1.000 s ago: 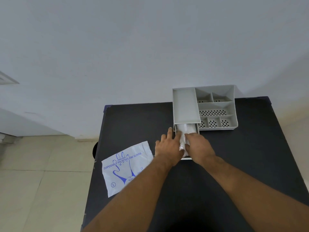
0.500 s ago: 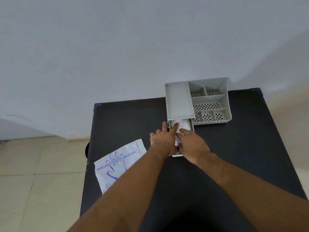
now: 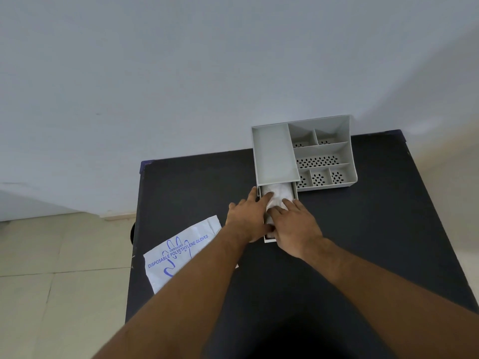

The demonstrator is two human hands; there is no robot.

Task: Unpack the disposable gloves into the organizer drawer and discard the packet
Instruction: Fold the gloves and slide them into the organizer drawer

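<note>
White packet lies flat by my left forearm. My left hand and right hand, fingers spread, grip nothing and press the gloves into the drawer, which runs lengthwise toward the organizer.

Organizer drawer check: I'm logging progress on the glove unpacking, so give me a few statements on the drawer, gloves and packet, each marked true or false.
1. The drawer is pulled out of the grey organizer toward the person. True.
2. Both hands press on the white gloves in the drawer. True: the left hand and right hand lie flat on them.
3. The packet is already gone from the table. False: it lies flat at the table's left edge.
4. The perforated compartments hold gloves. False: they look empty.
5. The right hand holds the packet. False: it rests on the gloves, apart from the packet.
</note>
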